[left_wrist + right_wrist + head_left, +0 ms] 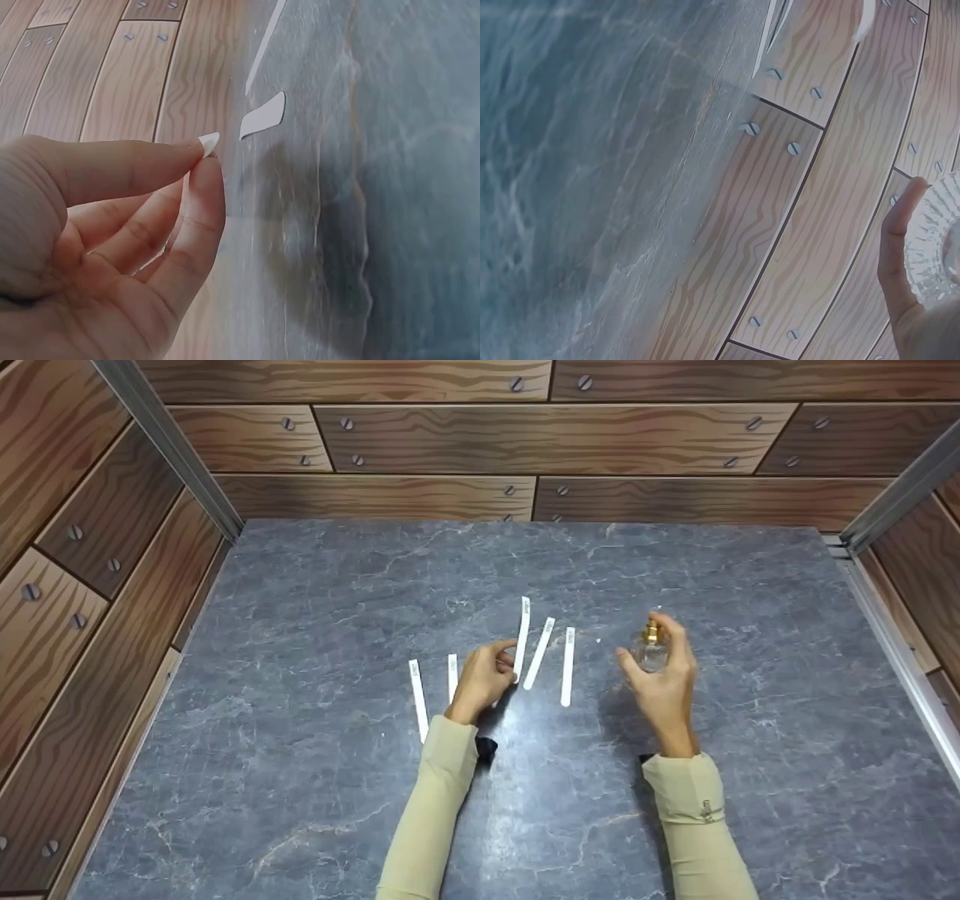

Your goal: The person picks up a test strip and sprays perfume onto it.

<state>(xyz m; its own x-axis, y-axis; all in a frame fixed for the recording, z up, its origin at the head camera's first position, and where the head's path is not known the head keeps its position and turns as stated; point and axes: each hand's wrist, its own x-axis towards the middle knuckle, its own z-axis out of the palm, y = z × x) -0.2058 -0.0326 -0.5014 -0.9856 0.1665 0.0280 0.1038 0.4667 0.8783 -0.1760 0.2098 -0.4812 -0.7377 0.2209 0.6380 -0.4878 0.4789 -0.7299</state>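
My left hand [481, 682] pinches a white paper test strip [211, 142] between thumb and index finger, its other fingers loosely curled. In the head view this strip [523, 630] points away from me, with small print near its far end. My right hand [666, 682] holds a clear glass perfume bottle [651, 658] upright, index finger on the gold spray top [652, 631] and thumb at the side. In the right wrist view the ridged glass of the bottle [930, 247] shows at the right edge.
Two strips, a slanted strip [539, 654] and a straighter strip [568, 667], lie between the hands. Left of the left hand lie another strip [418, 697] and a partly hidden strip [452, 675]. Wood-patterned panels [555, 439] border the grey marbled table [315, 802].
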